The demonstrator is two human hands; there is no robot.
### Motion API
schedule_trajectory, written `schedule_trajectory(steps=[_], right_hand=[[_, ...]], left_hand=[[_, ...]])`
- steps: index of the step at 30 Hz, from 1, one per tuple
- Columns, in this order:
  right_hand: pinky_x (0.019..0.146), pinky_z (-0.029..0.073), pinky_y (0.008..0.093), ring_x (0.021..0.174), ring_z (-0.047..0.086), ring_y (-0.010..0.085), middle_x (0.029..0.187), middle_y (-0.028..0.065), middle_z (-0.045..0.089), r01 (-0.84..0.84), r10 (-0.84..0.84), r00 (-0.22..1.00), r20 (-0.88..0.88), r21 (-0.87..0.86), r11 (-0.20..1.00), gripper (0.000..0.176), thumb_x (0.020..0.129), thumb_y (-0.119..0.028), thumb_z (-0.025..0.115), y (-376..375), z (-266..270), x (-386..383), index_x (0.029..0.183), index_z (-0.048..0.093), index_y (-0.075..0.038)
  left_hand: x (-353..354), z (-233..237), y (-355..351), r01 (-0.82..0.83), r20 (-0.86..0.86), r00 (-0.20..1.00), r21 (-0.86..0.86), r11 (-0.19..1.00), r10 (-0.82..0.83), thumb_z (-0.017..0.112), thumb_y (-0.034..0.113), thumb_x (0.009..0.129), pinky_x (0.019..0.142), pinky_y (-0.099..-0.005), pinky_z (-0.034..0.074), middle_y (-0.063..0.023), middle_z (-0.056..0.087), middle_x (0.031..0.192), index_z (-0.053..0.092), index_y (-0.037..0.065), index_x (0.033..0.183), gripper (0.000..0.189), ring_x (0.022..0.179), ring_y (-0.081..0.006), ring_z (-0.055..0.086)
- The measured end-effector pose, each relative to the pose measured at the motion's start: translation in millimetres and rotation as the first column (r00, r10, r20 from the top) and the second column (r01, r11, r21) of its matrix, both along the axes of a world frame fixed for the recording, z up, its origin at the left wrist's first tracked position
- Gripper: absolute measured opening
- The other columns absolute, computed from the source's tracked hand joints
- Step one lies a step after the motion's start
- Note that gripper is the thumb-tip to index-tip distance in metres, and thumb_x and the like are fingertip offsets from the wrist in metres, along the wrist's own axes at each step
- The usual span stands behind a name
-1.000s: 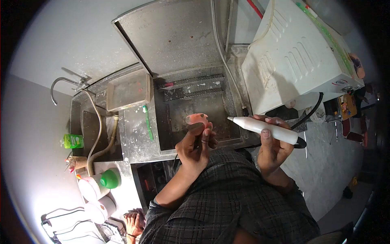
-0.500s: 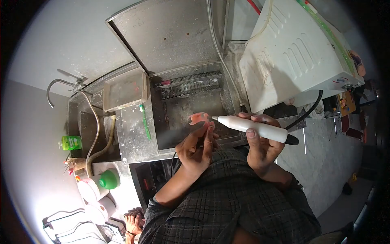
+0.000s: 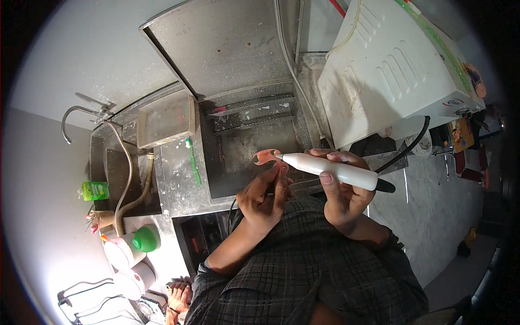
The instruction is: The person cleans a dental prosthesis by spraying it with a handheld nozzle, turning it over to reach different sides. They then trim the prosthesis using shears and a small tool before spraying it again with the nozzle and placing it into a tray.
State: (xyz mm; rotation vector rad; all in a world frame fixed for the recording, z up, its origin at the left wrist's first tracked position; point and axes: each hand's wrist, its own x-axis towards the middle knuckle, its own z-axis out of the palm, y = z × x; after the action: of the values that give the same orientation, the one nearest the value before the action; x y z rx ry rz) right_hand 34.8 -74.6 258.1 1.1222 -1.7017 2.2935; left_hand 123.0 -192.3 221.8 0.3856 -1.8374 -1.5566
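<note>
White handpiece (image 3: 335, 171) is in the right hand (image 3: 346, 199), fingers closed round the barrel, thumb on the near side; long axis runs roughly left-right, tapered tip to the left and a bit farther than the dark butt end. Left hand (image 3: 261, 200) is nearly closed, pinching the thin pink piece (image 3: 265, 156) between thumb and fingers over the near part of the metal basin (image 3: 230, 186); its curved notched end points left. Tip is right at the piece's right end, contact can't be confirmed. Oval logo on the white machine (image 3: 374, 81), far right, too small to read; print on the green pouch (image 3: 96, 190), left, same. Plastic tray (image 3: 167, 122) left of the basin has a small pinkish patch in it. Woven cup (image 3: 104, 218) near left holds thin sticks; green bowl (image 3: 145, 239) sits beside a white tub (image 3: 119, 252), contents can't tell
</note>
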Motion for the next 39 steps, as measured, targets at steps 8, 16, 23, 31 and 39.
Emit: schedule_trajectory(steps=[8,16,23,31,39], right_hand=[[0.092,0.052,0.0423,0.106,0.061,0.0326,0.111,0.0174,0.055,-0.011,0.01,1.0,0.011,0.017,1.0,0.03,0.087,0.006,0.059,-2,-5,0,0.114,0.047,0.008],[0.09,0.053,0.043,0.103,0.062,0.0324,0.108,0.0173,0.055,0.029,-0.03,1.0,0.008,0.054,0.998,0.027,0.088,0.004,0.059,-6,-1,2,0.113,0.048,0.008],[0.088,0.054,0.0422,0.1,0.064,0.0319,0.103,0.0176,0.057,0.037,-0.037,0.999,-0.006,0.037,0.999,0.026,0.089,0.001,0.058,-11,2,5,0.111,0.048,0.009],[0.087,0.053,0.0419,0.099,0.064,0.0323,0.103,0.0173,0.057,0.037,-0.036,0.999,-0.015,0.048,0.998,0.026,0.089,0.002,0.058,-12,2,4,0.111,0.048,0.01],[0.088,0.054,0.044,0.098,0.064,0.0337,0.104,0.0179,0.056,0.048,-0.044,0.997,-0.063,0.066,0.997,0.026,0.087,0.002,0.059,-8,-2,2,0.109,0.048,0.011]], left_hand=[[0,-1,-1,0.005,-0.026,1.0,-0.028,1.0,-0.006,0.062,-0.004,0.087,0.049,-0.021,0.05,-0.0134,0.068,0.073,0.061,-0.01,0.105,0.018,0.057,-0.0104,0.065],[0,-1,-3,0.012,-0.022,1.0,-0.087,0.996,-0.014,0.062,-0.004,0.087,0.049,-0.0214,0.05,-0.0129,0.068,0.073,0.061,-0.009,0.106,0.02,0.058,-0.0101,0.065],[-1,-3,-3,-0.003,-0.039,0.999,-0.15,0.989,-0.003,0.063,-0.005,0.085,0.051,-0.0217,0.051,-0.014,0.069,0.074,0.061,-0.009,0.105,0.021,0.058,-0.0114,0.065],[1,-9,-4,0.036,-0.007,0.999,-0.156,0.987,-0.038,0.066,-0.006,0.081,0.05,-0.0226,0.051,-0.0135,0.068,0.073,0.061,-0.009,0.105,0.024,0.058,-0.014,0.066],[0,-12,-10,-0.019,-0.011,1.0,-0.536,0.844,0.015,0.069,-0.006,0.077,0.049,-0.0256,0.053,-0.017,0.066,0.087,0.06,-0.011,0.098,0.023,0.061,-0.018,0.067]])
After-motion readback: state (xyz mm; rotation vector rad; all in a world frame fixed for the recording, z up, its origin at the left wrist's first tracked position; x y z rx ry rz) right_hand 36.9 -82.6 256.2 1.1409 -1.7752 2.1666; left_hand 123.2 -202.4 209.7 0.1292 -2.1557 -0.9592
